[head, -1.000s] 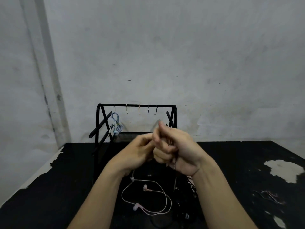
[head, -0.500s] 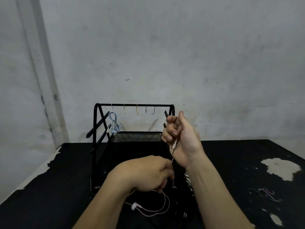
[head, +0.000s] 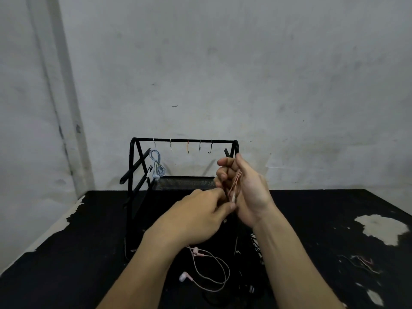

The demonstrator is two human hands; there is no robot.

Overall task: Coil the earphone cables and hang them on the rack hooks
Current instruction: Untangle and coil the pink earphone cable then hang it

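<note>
A: Step?
B: Coiling the pink cable (head: 234, 186). Right hand (head: 247, 192) was raised with its fingers curled round a few loops lying across the palm. Left hand (head: 200, 217) pinched the strand just below those fingers; the rest trailed down to the earbuds (head: 186, 278) on the table (head: 66, 264).
A: Tips?
B: Probably keep loops even, feed slack slowly, don't snag the buds.
A: Rack?
B: Rack (head: 185, 141) sat behind the fingertips, a blue set (head: 157, 165) on the leftmost hook, four hooks (head: 188, 147) free.
A: Change from half a second back?
B: Left hand had risen from low near the table to meet the right.
</note>
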